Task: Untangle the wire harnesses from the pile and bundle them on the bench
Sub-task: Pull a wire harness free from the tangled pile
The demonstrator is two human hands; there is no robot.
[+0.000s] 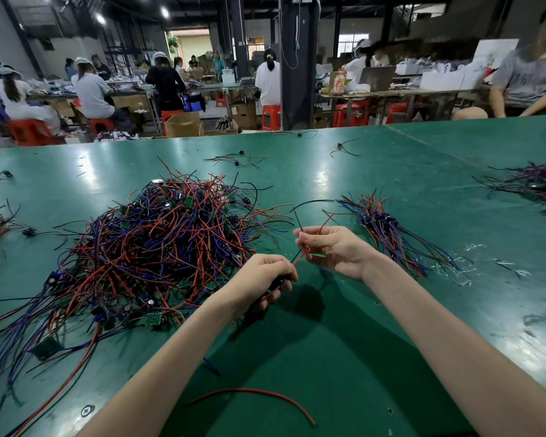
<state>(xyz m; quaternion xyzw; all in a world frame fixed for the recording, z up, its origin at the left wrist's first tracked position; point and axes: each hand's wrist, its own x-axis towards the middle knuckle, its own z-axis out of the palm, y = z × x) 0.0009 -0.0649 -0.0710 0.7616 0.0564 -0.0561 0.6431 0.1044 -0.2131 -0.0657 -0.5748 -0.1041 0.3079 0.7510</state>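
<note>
Both hands are above the shiny green bench top (pixel 360 171). The left hand (pixel 265 279) curls its fingers round the dark end of a thin red-and-black wire harness (pixel 299 258), and the right hand (pixel 331 250) pinches the same wires higher up, their free ends rising past its fingertips. Left of the hands sprawls a big tangled pile of red, blue and black wires with small green circuit boards (pixel 158 247). To the right lies a neater bundle of aligned harnesses (pixel 388 228). A loose curved red wire (pixel 249 390) lies between the forearms
</note>
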